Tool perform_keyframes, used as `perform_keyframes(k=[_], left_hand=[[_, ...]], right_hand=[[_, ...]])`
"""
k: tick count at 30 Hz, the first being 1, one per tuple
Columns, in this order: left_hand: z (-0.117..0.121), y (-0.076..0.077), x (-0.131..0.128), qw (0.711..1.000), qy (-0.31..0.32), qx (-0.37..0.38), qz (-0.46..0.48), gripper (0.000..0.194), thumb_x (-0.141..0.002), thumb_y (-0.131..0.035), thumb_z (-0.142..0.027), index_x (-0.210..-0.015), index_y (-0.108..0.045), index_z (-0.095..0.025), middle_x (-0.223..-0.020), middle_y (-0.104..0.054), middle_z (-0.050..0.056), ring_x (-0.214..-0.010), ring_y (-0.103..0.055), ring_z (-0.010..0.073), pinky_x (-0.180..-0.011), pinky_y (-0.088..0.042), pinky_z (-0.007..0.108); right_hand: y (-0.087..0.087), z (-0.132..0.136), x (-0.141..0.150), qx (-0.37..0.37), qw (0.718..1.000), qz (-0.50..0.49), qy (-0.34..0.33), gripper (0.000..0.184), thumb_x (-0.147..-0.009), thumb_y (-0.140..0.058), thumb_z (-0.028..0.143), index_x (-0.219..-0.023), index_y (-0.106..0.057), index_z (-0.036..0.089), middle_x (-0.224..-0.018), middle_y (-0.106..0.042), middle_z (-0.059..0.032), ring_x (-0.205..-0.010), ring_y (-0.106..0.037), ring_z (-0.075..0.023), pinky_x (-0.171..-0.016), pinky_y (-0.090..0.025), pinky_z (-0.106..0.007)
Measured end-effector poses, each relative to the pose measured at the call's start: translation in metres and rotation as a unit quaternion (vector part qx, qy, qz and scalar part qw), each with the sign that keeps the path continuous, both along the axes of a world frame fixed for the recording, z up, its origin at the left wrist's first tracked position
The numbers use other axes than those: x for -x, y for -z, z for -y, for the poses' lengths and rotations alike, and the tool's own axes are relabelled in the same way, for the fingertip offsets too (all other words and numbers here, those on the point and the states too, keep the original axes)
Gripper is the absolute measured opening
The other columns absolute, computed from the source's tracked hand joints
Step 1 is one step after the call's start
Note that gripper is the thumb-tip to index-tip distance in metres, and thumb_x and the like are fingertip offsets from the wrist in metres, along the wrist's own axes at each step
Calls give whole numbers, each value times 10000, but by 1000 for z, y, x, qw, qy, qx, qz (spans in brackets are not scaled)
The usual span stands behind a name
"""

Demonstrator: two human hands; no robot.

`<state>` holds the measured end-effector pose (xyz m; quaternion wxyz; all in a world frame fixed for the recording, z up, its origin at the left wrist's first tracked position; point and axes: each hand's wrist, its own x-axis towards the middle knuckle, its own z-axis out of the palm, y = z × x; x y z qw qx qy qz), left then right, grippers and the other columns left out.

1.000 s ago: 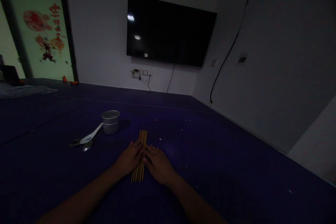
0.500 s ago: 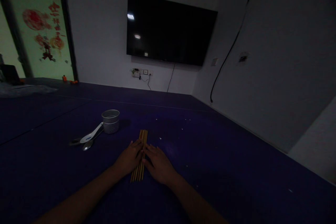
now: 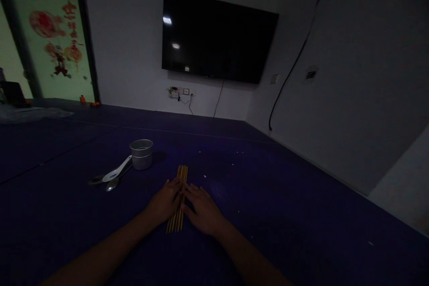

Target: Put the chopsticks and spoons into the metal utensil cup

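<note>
A bundle of wooden chopsticks (image 3: 182, 174) lies side by side on the dark blue table (image 3: 284, 196), pointing away from me. My left hand (image 3: 164, 203) lies flat against the bundle's left side, its fingers stretched out and touching the sticks. My right hand (image 3: 203, 209) lies flat against the right side in the same way. The two hands press the bundle between them, and neither one grips it.
A small metal cup (image 3: 141, 154) stands to the left beyond the chopsticks. A white spoon (image 3: 117, 172) and metal spoons (image 3: 112, 183) lie beside it. A black TV (image 3: 217, 38) hangs on the far wall. The right wall runs close along the table.
</note>
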<state>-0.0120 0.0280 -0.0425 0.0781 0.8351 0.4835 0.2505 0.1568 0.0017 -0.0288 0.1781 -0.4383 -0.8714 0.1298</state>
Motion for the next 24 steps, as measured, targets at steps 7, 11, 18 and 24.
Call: perform_keyframes(k=[7,11,18,24], left_hand=[[-6,6,2,1000,3,5,17,417,-862,-366,-205,-1245,-527,-178,-1339,-519,106,-1284,-417,209,-1106,-256,466],[-7,6,2,1000,4,10,19,414,-863,-374,-205,-1248,-526,-187,-1346,-513,99,-1286,-414,204,-1112,-242,464],[0,-1,0,1000,7,22,16,399,-879,-347,-187,-1229,-538,-180,-1339,-518,104,-1297,-397,199,-1115,-226,466],[0,-2,0,1000,5,7,23,379,-873,-368,-199,-1201,-556,-196,-1313,-545,94,-1279,-423,201,-1107,-246,463]], right_hand=[[2,-1,1,-3,1000,0,0,533,-928,-354,416,-1413,-326,196,-1461,-330,-89,-1355,-252,-241,-1085,-198,-481],[3,-2,0,-1,1000,-1,2,554,-930,-341,427,-1428,-291,190,-1463,-327,-87,-1360,-238,-237,-1088,-195,-479],[1,-1,0,9,1000,6,3,566,-927,-336,428,-1434,-274,185,-1481,-288,-70,-1362,-230,-230,-1096,-181,-471],[1,-1,0,5,1000,6,11,549,-927,-342,417,-1425,-297,192,-1472,-310,-73,-1359,-241,-226,-1090,-200,-469]])
